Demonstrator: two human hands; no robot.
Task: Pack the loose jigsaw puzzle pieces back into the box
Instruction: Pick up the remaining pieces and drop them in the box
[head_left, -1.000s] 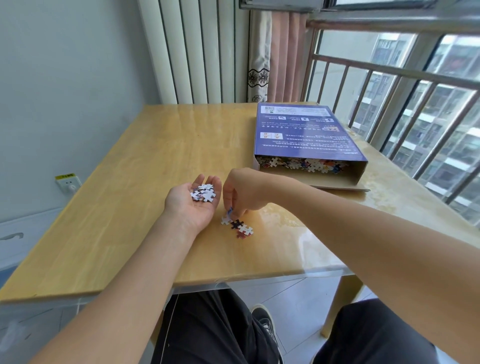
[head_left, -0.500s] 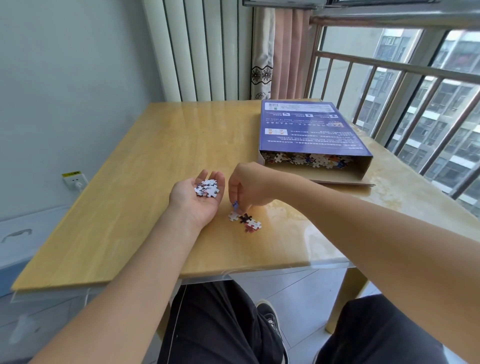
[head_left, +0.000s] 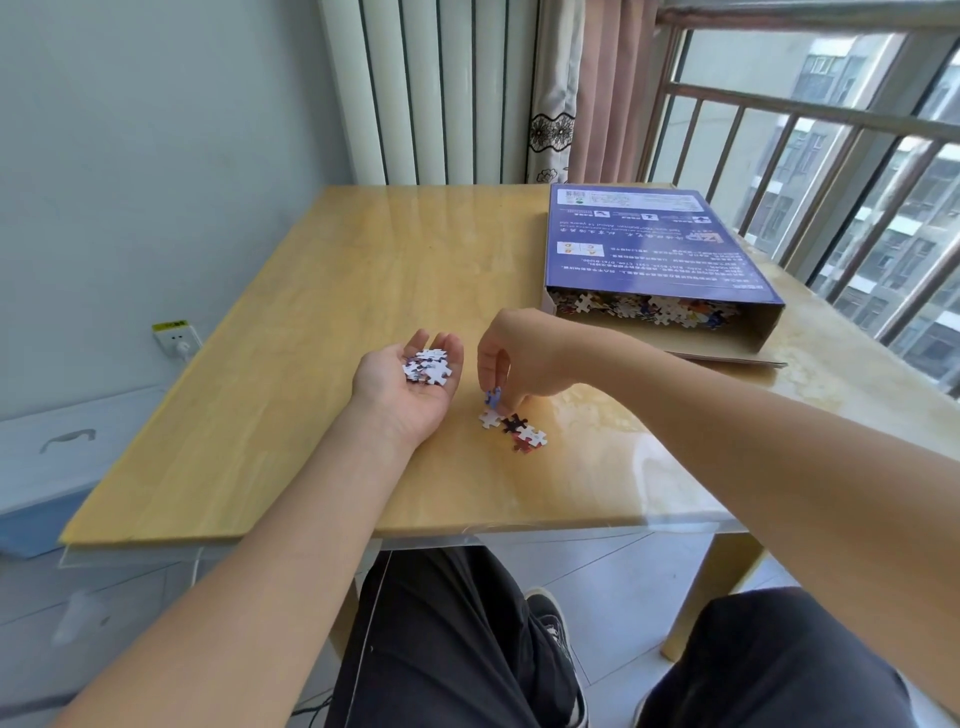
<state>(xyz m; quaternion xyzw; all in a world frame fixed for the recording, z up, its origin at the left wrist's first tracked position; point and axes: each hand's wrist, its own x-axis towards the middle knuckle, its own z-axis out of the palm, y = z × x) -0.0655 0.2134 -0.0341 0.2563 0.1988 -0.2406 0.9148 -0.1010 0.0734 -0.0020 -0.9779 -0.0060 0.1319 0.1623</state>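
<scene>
Low in the frame I see dark trousers and a dark shoe (head_left: 553, 618) with a pale sole over pale floor tiles. Above them runs the glossy, honey-coloured wooden surface (head_left: 291, 415) under a clear sheet. At centre my left hand (head_left: 410, 387) lies palm up, fingers relaxed, cradling a small heap of pieces (head_left: 428, 366), mostly white, knobbed card. Just right of it my right hand (head_left: 511, 358) points fingers down and pinches a bluish piece (head_left: 493, 399) upright, its lower edge near a white piece. Four loose pieces (head_left: 514, 428), white, black and red, lie flat below it on the surface. Farther, in the upper right, sits the flat cardboard box (head_left: 654, 244), purple on top, brown inside, its near end open and showing a jumble of pieces. Its print is upside down; I make out only "14 years old". At far left a white wall socket (head_left: 176, 340) carries a yellow label, too small to read.
</scene>
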